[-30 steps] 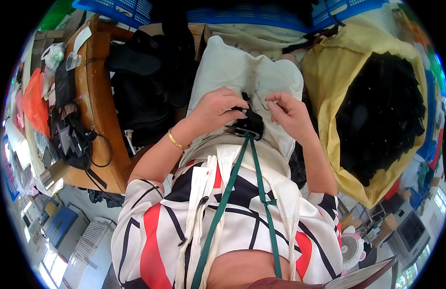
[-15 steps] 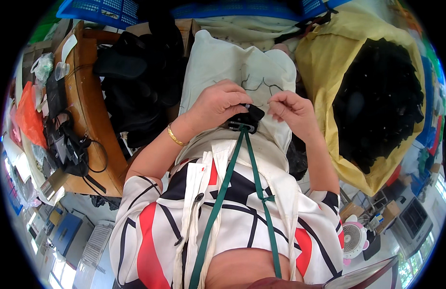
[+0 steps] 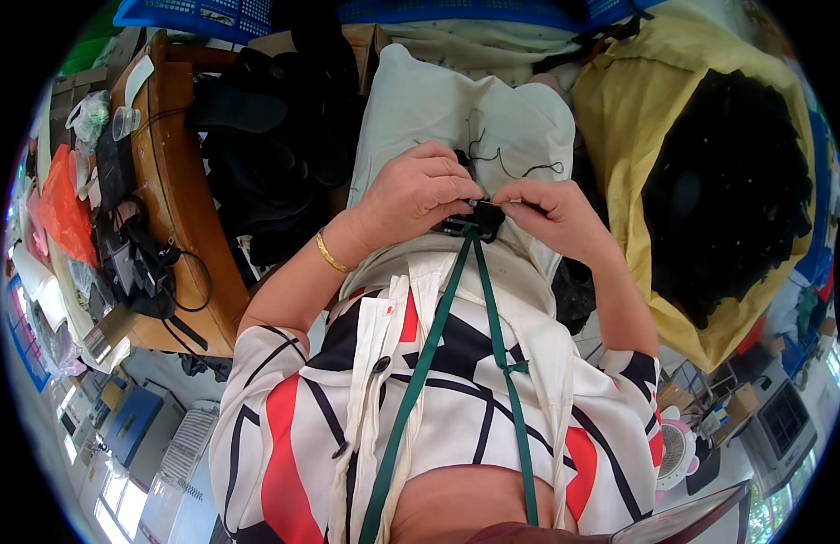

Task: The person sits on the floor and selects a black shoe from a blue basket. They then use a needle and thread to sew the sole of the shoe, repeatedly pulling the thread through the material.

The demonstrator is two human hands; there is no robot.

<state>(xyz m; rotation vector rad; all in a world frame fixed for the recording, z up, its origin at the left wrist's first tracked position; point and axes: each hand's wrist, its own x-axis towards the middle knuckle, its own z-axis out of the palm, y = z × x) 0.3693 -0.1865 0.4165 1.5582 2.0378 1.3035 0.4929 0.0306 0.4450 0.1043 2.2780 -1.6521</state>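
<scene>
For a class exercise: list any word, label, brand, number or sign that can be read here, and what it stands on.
None can be read.
White strap: a small red mark, too small to make out.
Black piece in the left hand: no lettering shows.
Grey appliance, lower right: too small and blurred to tell.

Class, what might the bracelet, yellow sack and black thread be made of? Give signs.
Bracelet: probably gold-toned metal, shiny, catching light. Yellow sack: perhaps woven plastic or cloth, dullish, with soft creases. Black thread: likely textile fibre, matte, curling limply; exact fibre unclear.
</scene>
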